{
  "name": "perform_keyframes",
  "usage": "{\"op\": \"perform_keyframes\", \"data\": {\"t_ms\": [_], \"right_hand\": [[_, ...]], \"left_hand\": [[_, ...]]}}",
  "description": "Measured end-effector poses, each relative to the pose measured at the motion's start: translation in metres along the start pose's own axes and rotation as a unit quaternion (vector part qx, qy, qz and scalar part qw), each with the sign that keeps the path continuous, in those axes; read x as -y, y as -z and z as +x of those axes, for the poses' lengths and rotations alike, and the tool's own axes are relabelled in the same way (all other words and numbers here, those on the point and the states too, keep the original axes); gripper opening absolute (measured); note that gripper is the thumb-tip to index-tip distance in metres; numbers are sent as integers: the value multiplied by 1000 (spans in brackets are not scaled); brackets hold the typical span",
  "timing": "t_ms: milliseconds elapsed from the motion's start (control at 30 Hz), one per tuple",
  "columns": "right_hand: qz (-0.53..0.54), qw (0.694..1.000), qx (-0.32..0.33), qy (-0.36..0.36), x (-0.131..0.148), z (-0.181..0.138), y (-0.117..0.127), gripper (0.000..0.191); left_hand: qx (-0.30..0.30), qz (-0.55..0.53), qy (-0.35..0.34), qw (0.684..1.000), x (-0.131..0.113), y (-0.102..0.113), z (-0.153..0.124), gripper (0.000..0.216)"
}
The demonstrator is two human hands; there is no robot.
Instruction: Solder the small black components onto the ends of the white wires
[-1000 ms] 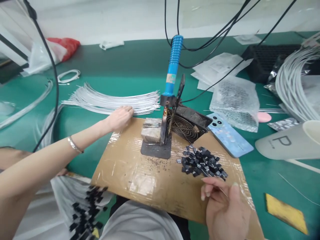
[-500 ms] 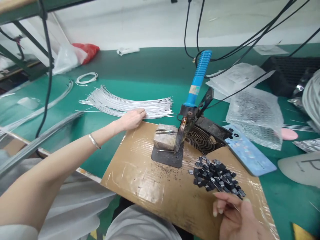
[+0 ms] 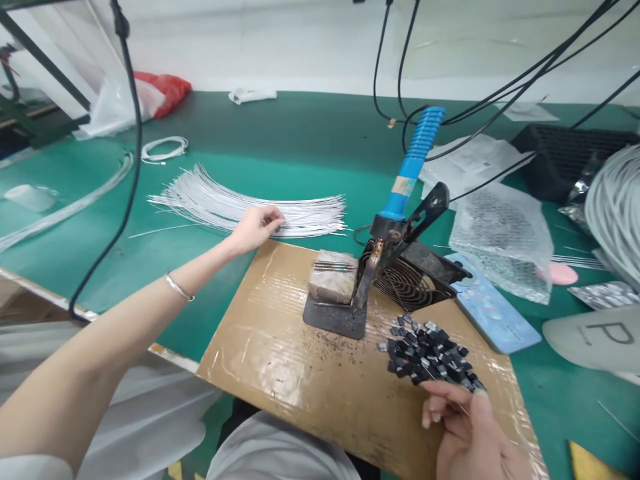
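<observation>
My left hand (image 3: pixel 256 228) is over the front edge of a fanned bundle of thin white wires (image 3: pixel 220 200). Its thumb and fingers are pinched together on a white wire there; the fingertips partly hide it. Low on the right, my right hand (image 3: pixel 467 427) is half curled, palm up, thumb against forefinger, with a thin metal tool, only partly visible, between them. Just beyond its fingertips lies a heap of small black connector pieces (image 3: pixel 430 353). Between the hands, a blue-handled soldering iron (image 3: pixel 417 160) leans in its stand beside a pale block (image 3: pixel 333 283).
Brown cardboard (image 3: pixel 265 347) lies under the block and black pieces. A black fan (image 3: pixel 407 277) sits behind the iron. At the right are a blue phone (image 3: pixel 500 313), bubble wrap (image 3: pixel 503 233) and a white bottle (image 3: pixel 590 340). A black cable (image 3: pixel 133 167) hangs at left.
My left hand has shifted slightly up and left, further over the white wires, its fingers now turned more into a pinch. My right hand stays by the black pieces. The camera view has tilted slightly.
</observation>
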State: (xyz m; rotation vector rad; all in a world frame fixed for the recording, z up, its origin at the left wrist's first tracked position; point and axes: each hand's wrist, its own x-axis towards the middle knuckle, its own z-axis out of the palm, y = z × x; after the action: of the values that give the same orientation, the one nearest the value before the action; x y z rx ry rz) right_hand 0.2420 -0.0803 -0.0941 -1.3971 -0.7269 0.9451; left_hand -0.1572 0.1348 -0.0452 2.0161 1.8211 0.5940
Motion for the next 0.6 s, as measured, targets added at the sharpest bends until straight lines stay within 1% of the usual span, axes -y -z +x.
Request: {"op": "perform_keyframes", "data": {"t_ms": [100, 200, 333, 433, 500, 600], "right_hand": [[5, 1000, -8, -18, 6, -6, -5, 52], [5, 1000, -4, -10, 13, -13, -10, 50], [-10, 1000, -19, 0, 13, -16, -9, 50], [-30, 999, -23, 23, 6, -16, -8, 49], [-48, 998, -12, 34, 1, -16, -10, 49], [-70, 997, -3, 34, -2, -16, -16, 49]], "left_hand": [[-10, -33, 8, 999, -10, 5, -10, 27], [-12, -62, 7, 998, -24, 20, -30, 26], [34, -111, 5, 993, -41, 44, -64, 25], [64, -140, 8, 988, -48, 56, -83, 22], [65, -150, 14, 987, -48, 57, -87, 21], [35, -152, 28, 987, -40, 46, -78, 24]]}}
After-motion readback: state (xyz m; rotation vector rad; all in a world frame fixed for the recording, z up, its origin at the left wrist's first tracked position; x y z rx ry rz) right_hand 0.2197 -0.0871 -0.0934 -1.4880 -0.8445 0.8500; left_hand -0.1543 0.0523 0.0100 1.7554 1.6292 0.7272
